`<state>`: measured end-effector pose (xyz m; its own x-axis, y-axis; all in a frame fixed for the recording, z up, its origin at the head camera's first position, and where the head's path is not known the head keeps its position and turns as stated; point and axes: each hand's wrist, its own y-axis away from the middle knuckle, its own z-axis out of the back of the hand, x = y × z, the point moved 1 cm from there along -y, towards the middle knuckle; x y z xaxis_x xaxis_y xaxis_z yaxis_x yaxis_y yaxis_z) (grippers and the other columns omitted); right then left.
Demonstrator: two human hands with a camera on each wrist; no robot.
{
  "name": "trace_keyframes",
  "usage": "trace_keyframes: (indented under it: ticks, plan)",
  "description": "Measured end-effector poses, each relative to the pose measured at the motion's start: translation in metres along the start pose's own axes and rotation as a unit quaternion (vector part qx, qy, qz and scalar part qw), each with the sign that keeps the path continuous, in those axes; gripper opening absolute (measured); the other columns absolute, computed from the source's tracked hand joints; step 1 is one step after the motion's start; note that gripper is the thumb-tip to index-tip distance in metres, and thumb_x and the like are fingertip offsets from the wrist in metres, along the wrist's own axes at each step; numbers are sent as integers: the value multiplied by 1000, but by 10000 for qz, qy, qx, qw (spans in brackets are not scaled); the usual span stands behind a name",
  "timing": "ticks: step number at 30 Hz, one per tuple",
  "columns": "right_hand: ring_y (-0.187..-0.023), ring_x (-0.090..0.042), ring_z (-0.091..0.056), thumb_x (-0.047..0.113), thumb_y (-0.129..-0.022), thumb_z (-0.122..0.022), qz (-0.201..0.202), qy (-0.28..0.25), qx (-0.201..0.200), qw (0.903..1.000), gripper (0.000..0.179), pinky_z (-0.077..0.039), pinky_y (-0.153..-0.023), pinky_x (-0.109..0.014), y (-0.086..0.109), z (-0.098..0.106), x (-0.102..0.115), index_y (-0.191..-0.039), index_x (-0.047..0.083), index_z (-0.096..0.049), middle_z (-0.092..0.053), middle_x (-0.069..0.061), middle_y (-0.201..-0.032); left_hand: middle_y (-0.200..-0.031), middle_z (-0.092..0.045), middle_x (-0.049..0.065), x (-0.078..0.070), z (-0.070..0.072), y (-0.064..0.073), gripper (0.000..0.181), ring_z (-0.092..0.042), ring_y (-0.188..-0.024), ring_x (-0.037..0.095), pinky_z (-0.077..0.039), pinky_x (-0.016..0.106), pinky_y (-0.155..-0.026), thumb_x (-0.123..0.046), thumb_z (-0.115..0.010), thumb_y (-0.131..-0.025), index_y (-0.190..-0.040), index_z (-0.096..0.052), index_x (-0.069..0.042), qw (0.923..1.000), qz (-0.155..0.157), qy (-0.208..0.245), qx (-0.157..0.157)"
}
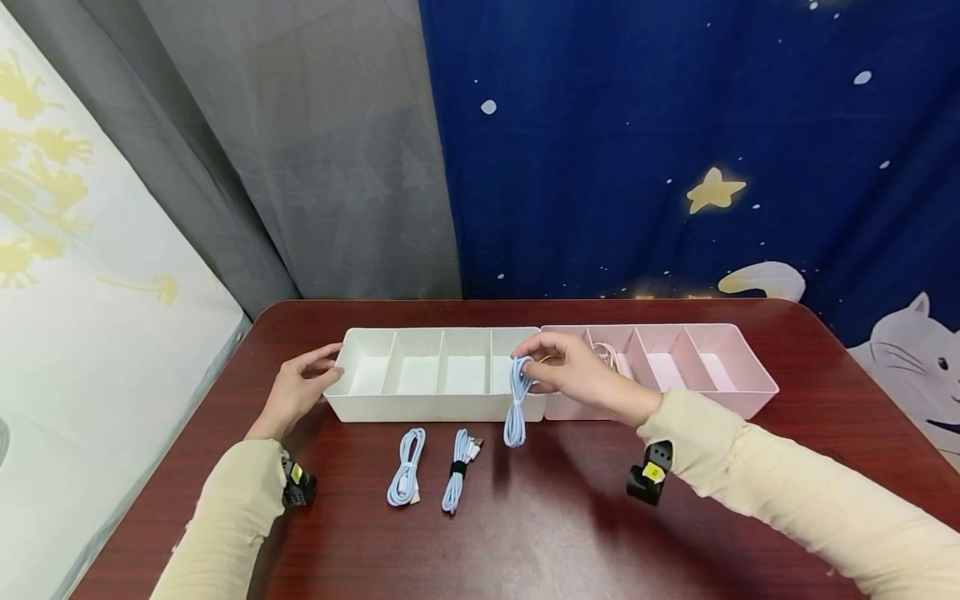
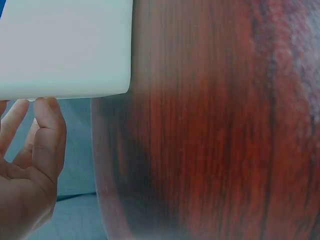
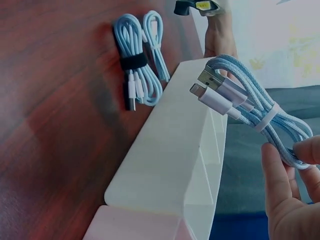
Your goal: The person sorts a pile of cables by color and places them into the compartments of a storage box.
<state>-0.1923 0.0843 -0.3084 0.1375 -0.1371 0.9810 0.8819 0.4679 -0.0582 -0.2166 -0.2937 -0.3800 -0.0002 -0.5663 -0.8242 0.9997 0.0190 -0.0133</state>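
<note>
Right hand (image 1: 572, 367) pinches the cable (image 1: 515, 427) at twelve o'clock (likely light, floppy; hold its tie (image 3: 267, 118))! Loose-fingered left hand (image 1: 296, 390) touches white tray (image 1: 420, 408) at nine.

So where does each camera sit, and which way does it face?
Head: worn on the head, facing forward and down at the tabletop; shows the left hand, right hand and both sleeves.
Left wrist: on that wrist, facing the white organizer and tabletop; shows the left hand.
Right wrist: on that wrist, facing the held cable; shows the right hand, with part of the left beyond.
Shared: head and right wrist both show the held cable and two lying cables.
</note>
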Motion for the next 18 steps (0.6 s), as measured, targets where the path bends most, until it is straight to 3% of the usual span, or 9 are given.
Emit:
trace_keyframes:
  ticks: [18]
  plan:
    - [-74,-15,-59,-4,-83,-52,-157,327,-304,9989,22,-50,-68,-34,-22,9,15,-104,-9,-57,-57,-14,-83,-113,-51,18,1,-1,-1,47,-50,-91,24,-49,35,-66,-27,-54,-88,-132,-44,-13,10000,-28,41,-20]
